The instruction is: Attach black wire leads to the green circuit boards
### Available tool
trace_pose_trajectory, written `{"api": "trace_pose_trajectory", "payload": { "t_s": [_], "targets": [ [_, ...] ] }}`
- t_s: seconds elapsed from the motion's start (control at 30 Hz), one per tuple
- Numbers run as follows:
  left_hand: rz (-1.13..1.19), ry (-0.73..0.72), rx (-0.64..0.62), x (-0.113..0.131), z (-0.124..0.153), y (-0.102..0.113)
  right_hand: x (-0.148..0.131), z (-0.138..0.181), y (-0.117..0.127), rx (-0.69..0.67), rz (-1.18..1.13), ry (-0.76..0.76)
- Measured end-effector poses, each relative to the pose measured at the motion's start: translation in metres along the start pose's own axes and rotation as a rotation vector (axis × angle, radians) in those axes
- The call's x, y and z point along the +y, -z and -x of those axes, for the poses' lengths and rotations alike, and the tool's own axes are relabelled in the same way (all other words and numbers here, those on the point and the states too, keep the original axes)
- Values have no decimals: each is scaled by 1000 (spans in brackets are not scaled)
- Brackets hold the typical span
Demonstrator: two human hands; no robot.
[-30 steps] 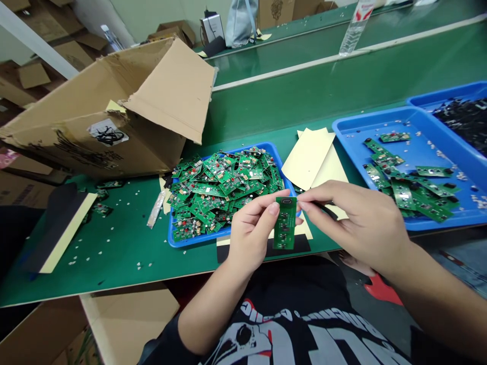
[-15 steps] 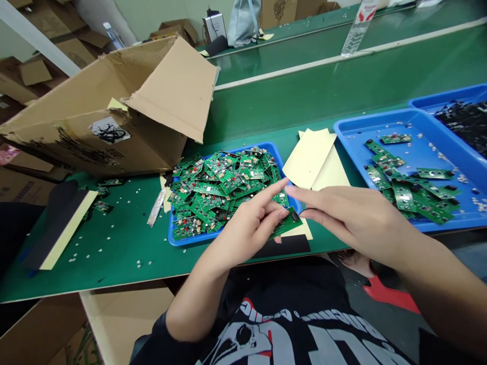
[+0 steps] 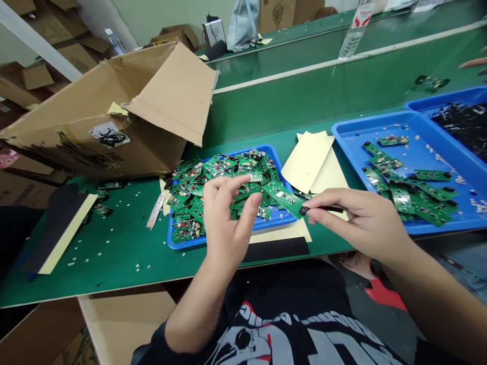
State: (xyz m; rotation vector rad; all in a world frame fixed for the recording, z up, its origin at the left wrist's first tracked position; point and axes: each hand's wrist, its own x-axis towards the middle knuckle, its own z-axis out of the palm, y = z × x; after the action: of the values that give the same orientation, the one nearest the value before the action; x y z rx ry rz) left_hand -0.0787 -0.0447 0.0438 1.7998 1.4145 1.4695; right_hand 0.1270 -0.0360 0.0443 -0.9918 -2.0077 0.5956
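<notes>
Slim green circuit board (image 3: 285,199); slanted; held at one end

Looking forward and steeply down from the wearer's head, facing across a green worktable (image 3: 122,223) toward a pale green wall (image 3: 163,12). Sitting close above the printed black T-shirt (image 3: 281,299), catching its chest along the bottom edge. Viewing the left hand (image 3: 228,220) and right hand (image 3: 357,215) from above and behind, at close range, near the middle. Taking in a wide sweep, from an open cardboard box (image 3: 148,137) on the left to a blue tray of black parts (image 3: 449,95) on the right. Tilting slightly, showing a white strip (image 3: 281,76) rising rightward, and reaching past a farther water bottle (image 3: 355,33).
</notes>
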Motion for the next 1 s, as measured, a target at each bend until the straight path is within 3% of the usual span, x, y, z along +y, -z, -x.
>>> {"api": "trace_pose_trajectory", "payload": {
  "t_s": [0.17, 0.4, 0.53, 0.8, 1.0],
  "targets": [
    [141, -65, -201, 5, 25, -17, -8, 5, -13, 83, 5, -30],
    [103, -303, -47, -6, 21, -24, -16, 12, -13, 61, 104, 3],
    [74, -334, -20, -5, 21, -23, -16, 14, -12, 70, 213, 63],
    [138, -352, -111, -8, 19, -17, -18, 9, -7, 29, 237, 120],
    [189, -338, -219, -7, 12, -10, -17, 4, -1, -20, 284, 265]
  ]
}}
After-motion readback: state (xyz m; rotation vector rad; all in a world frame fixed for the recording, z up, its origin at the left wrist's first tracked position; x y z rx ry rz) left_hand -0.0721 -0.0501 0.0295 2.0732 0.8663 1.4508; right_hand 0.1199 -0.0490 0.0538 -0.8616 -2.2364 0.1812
